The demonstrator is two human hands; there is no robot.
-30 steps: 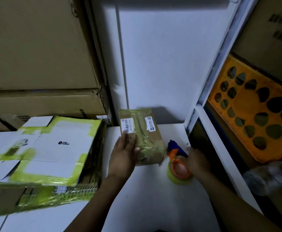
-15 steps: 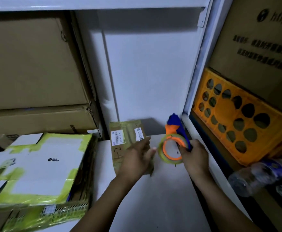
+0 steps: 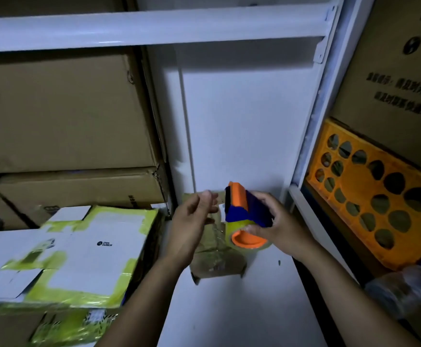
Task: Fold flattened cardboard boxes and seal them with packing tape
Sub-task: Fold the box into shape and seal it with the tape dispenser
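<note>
Right hand (image 3: 283, 222) grips the blue-and-orange plastic tape dispenser (image 3: 245, 209), which carries a clear tape roll. Left hand (image 3: 191, 221) is at its 9 o'clock, fingers loosely extended toward the blade; can't tell if it is pinching tape. The small brown taped cardboard box (image 3: 217, 265) lies on the white shelf (image 3: 229, 311) at the dispenser's 6 o'clock.

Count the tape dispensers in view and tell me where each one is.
1. The tape dispenser is in the right hand, held over the small brown parcel on the white shelf; more could be hidden behind the cartons.
</note>
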